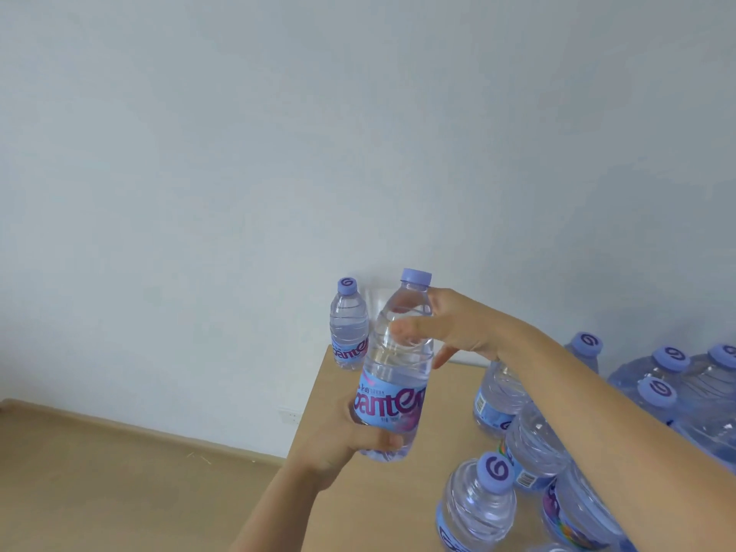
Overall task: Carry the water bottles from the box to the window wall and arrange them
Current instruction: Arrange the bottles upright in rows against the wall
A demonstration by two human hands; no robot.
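Observation:
A clear water bottle (392, 376) with a lilac cap and blue label is held up above the table's left part. My left hand (346, 440) is wrapped around its lower end. My right hand (450, 328) touches its upper part near the shoulder, thumb across the front, fingers partly spread. Behind it a second bottle (348, 324) stands upright at the far left corner of the wooden table (382, 507), close to the pale wall. Several more bottles (478, 507) stand on the table to the right, partly hidden by my right forearm.
A dense group of lilac-capped bottles (673, 376) fills the right edge. The pale wall (239, 153) rises behind the table. A wall socket (289, 415) sits low beside the table's left edge. Tan floor (99, 484) and a skirting board lie at the lower left.

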